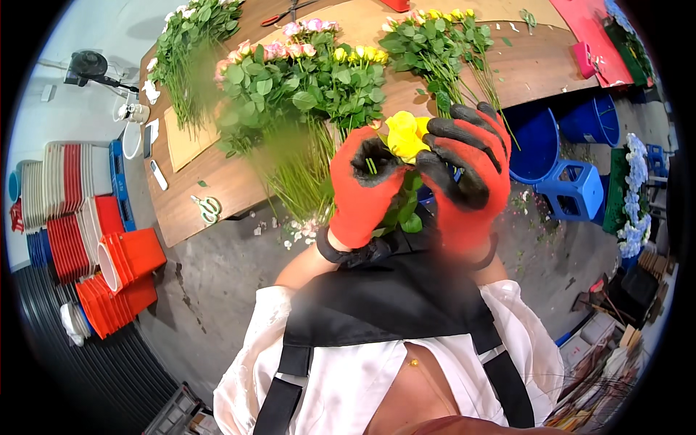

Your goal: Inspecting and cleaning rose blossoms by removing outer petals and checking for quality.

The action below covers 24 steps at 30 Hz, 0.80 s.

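Observation:
In front of my chest I hold a yellow rose (403, 136), its bloom upright between my two gloved hands. My left hand (364, 192), in a red glove with a black palm, is closed round the stem just below the bloom; green stem ends show in the curl of its fingers. My right hand (475, 170), gloved the same way, has its thumb and fingertips pinched at the right side of the petals. Green leaves (407, 216) hang below, between my wrists. The lower part of the stem is hidden by my hands.
On the wooden table (210, 174) lie bunches of pink and yellow roses (304, 80), more roses (442, 54) to the right and a bunch (192, 58) at far left. Scissors (206, 209) rest near the left edge. Blue buckets (533, 148) and a blue stool (571, 190) stand right; orange-red crates (127, 264) left.

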{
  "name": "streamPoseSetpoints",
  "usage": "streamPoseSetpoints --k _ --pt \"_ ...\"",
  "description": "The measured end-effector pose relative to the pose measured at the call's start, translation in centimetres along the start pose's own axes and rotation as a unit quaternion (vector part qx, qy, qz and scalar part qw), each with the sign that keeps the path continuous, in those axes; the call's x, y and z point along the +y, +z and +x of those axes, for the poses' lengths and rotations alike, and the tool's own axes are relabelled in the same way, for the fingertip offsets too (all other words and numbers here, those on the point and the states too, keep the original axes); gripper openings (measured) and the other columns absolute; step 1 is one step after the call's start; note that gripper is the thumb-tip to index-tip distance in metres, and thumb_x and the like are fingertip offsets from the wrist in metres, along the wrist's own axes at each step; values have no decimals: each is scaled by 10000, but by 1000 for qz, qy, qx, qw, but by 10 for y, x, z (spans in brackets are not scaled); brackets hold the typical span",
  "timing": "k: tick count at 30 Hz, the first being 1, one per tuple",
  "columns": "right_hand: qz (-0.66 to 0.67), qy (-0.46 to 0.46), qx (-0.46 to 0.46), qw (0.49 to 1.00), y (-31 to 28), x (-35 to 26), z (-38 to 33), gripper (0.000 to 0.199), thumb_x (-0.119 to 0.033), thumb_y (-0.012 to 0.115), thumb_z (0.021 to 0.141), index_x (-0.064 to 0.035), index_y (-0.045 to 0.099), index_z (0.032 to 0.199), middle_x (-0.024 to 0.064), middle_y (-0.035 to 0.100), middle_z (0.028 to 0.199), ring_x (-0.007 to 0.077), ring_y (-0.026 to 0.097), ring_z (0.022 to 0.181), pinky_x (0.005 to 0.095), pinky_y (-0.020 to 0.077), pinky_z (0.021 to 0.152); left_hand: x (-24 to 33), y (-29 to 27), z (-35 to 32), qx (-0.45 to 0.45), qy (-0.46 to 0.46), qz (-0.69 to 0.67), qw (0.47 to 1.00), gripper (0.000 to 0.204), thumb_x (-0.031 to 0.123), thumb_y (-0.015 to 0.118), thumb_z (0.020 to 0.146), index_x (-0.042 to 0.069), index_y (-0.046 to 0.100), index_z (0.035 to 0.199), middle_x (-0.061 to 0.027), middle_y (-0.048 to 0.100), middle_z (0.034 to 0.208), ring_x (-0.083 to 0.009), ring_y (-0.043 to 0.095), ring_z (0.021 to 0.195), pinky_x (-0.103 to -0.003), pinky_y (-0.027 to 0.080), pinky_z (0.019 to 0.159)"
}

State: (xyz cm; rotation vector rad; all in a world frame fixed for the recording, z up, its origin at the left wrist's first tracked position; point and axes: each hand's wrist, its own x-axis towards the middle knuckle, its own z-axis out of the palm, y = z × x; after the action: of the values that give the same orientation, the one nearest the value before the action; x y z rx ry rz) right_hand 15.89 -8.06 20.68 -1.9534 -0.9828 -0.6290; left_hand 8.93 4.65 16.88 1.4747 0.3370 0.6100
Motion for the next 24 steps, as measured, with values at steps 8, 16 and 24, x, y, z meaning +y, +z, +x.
streamPoseSetpoints --k 8,16,24 --pt "383 110 77 914 13 21 -15 277 -115 743 743 -30 630 981 138 659 1076 336 580 1094 472 426 978 -16 -7 3 -89 -148 -251 953 336 -7 665 771 -39 620 1103 -66 681 963 -125 634 871 -279 503 808" --pt "565 167 38 807 12 56 -26 485 -434 611 849 13 612 1038 221 631 1100 344 590 1091 442 452 954 -23 -21 9 12 -89 -158 983 333 69 680 834 -20 617 1149 -54 687 1008 -129 632 930 -288 482 874" --pt "328 488 -206 782 151 140 -97 306 -117 620 870 7 631 1151 100 697 1038 171 643 938 285 491 845 -51 -104 20 35 5 76 997 269 276 492 1004 71 559 1165 -70 595 1084 -163 550 884 -348 448 814"
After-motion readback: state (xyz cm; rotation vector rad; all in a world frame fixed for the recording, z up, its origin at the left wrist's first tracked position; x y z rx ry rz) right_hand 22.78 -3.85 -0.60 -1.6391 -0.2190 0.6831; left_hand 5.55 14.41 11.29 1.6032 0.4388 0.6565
